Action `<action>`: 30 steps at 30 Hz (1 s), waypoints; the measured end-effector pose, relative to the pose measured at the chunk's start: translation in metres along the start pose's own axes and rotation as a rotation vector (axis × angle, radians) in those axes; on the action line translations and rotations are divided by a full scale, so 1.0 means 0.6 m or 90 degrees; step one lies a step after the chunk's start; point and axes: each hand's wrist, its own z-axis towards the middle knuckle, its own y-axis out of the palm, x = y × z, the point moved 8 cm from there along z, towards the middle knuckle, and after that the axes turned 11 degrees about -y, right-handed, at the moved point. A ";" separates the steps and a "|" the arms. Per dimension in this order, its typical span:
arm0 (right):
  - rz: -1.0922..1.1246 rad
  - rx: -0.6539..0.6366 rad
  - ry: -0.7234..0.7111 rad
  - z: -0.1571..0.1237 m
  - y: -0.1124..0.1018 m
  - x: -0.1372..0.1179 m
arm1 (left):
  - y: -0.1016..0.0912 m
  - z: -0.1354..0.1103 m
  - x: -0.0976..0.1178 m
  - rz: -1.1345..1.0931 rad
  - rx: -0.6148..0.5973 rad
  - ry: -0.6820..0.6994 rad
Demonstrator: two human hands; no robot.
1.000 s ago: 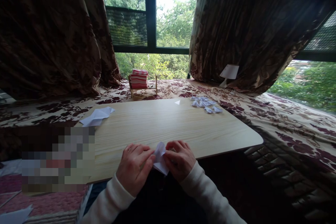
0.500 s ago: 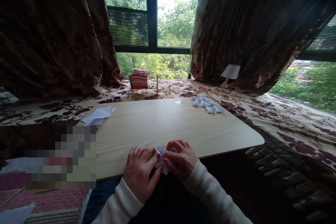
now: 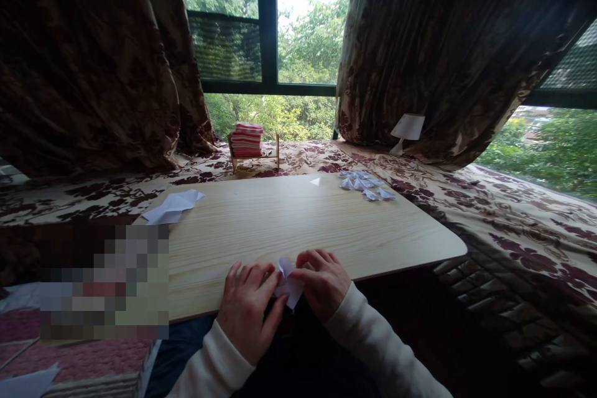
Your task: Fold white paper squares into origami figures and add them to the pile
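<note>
A small piece of folded white paper [image 3: 291, 290] is held at the near edge of the pale wooden table [image 3: 261, 217]. My left hand [image 3: 249, 308] pinches its left side between thumb and fingers. From the right, my right hand [image 3: 324, 283] grips the paper's edge, thumb and forefinger together and the other fingers curled. The upper part of the paper stands up in a rounded flap between the hands. Exact creases are too small to make out.
Several folded white paper pieces [image 3: 366, 185] lie at the table's far right, near a small paper triangle [image 3: 316, 181]. Loose white paper [image 3: 175, 206] rests at the far left. Behind stand a rack with folded red-striped cloths [image 3: 247, 140] and a small white lamp [image 3: 408, 130].
More of the folded paper's lower part shows between my hands, as my right thumb has shifted off it. Both hands stay in nearly the same place.
</note>
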 end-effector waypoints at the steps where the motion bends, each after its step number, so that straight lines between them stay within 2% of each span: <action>1: 0.000 0.005 0.003 0.000 0.000 0.002 | -0.004 -0.005 0.003 0.001 0.006 0.004; 6: 0.011 -0.014 0.018 0.002 0.003 0.006 | -0.018 -0.028 0.023 0.008 0.026 0.000; 13: 0.020 -0.010 0.012 0.000 0.003 0.005 | 0.009 -0.028 0.030 0.066 0.008 -0.030; 17: -0.011 -0.011 -0.012 -0.007 0.001 -0.001 | 0.012 -0.022 0.029 0.076 0.023 -0.019; 25: -0.157 -0.117 0.005 0.016 0.011 -0.011 | 0.006 -0.014 0.038 0.096 0.006 0.017; 30: -0.207 -0.149 -0.030 0.036 0.024 -0.005 | 0.010 -0.016 0.035 0.092 0.002 0.012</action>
